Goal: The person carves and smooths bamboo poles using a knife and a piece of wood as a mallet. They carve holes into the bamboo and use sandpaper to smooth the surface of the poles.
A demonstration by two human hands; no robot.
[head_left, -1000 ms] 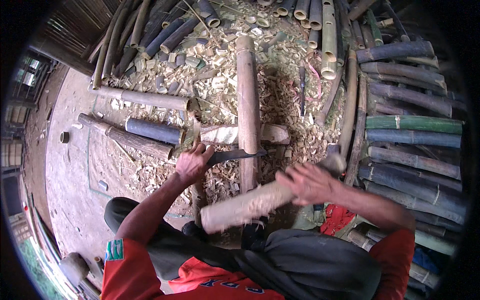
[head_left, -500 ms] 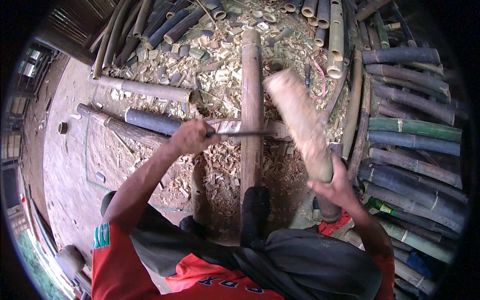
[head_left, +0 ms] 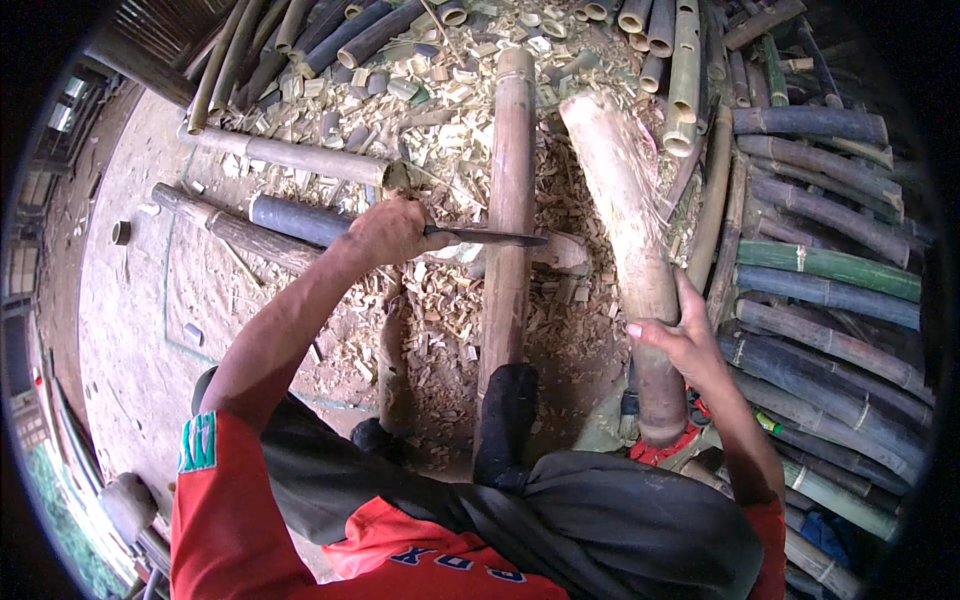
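My left hand (head_left: pixel 388 232) is closed around the handle of a dark-bladed knife (head_left: pixel 490 237). Its blade lies across a thick bamboo pole (head_left: pixel 512 150) that runs away from me. My dark-covered foot (head_left: pixel 507 420) is against the pole's near end. A chopped wooden block (head_left: pixel 562 254) shows crosswise under the pole. On the right, my right hand (head_left: pixel 690 340) grips a thick wooden club (head_left: pixel 615 170), pale and frayed at its far end. A darker, smooth cylinder lies at the hand; I cannot tell whether it belongs to the club.
Wood chips (head_left: pixel 440 120) cover the ground around the pole. Stacked bamboo lengths (head_left: pixel 830 258) line the right side, and more poles (head_left: pixel 660 30) lie at the back. At left lie a pale bamboo tube (head_left: pixel 290 155) and a dark one (head_left: pixel 295 220). A red cloth (head_left: pixel 665 450) is near my right knee.
The club, blurred before, now shows sharply, a little farther right, with my right hand near its lower part. The knife and left hand have shifted slightly and the blade still crosses the pole.
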